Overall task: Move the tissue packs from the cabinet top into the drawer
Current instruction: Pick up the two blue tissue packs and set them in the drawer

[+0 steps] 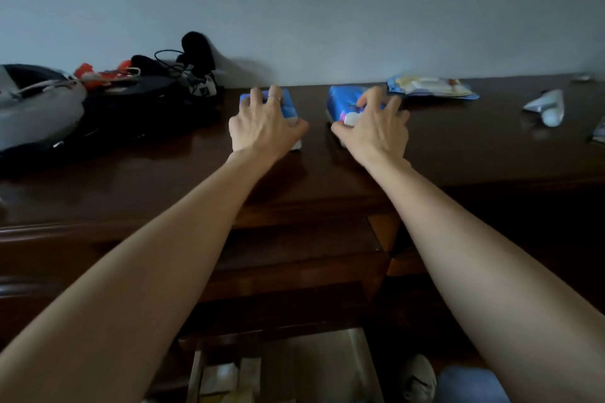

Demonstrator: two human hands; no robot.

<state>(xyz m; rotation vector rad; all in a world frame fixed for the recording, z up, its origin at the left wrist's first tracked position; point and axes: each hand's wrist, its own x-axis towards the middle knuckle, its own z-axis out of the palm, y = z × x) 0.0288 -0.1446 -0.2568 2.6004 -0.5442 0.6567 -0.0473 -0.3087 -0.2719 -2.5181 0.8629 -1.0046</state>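
Note:
Two blue tissue packs lie on the dark wooden cabinet top. My left hand lies over the left tissue pack, fingers curled around its far edge and thumb on its right side. My right hand grips the right tissue pack, thumb on its near end and fingers spread over its top. Below, at the bottom of the view, a drawer stands open with pale packets inside.
A grey bag, black cables and orange items crowd the cabinet's left side. A flat blue-and-yellow packet lies behind the right pack. A silvery wrapper rests further right. A shoe shows on the floor.

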